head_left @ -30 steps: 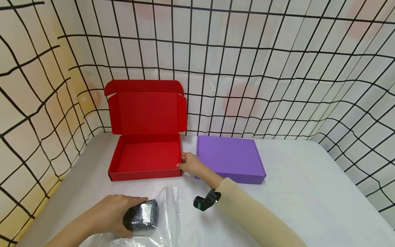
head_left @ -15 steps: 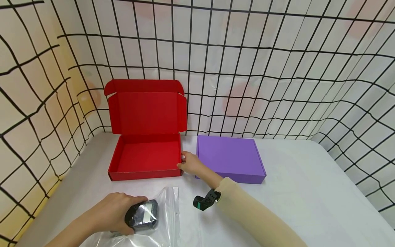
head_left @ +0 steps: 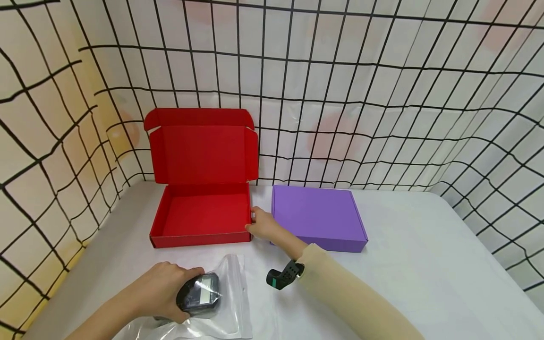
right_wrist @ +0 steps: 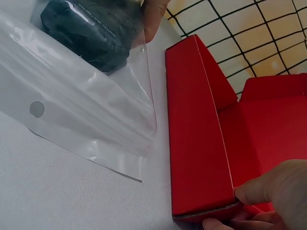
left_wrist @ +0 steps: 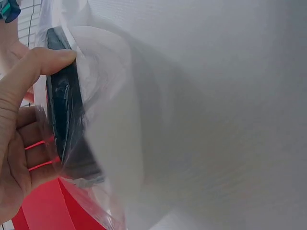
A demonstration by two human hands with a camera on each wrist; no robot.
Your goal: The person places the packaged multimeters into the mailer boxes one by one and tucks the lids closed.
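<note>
In the head view my left hand (head_left: pixel 158 289) grips a dark digital multimeter (head_left: pixel 203 292) by its left end, thumb and fingers on opposite sides. The multimeter has a light screen and lies inside a clear zip bag (head_left: pixel 236 302), whose sealing edge points right. In the left wrist view the thumb presses the near edge of the multimeter (left_wrist: pixel 64 103) through the plastic. At the right wall of an open red cardboard box (head_left: pixel 199 215), my right hand (head_left: pixel 264 225) pinches the front corner, with the thumb near the top edge. Its lid stands upright behind.
A closed purple box (head_left: pixel 316 215) stands right of the red one. A black wire grid (head_left: pixel 323 113) with white sheeting behind it encloses the back and sides. The white tabletop (head_left: pixel 416 255) stretches to the right.
My left hand has shifted slightly up and right with the bagged multimeter, and its screen now faces up more. The right hand keeps its hold on the red box.
</note>
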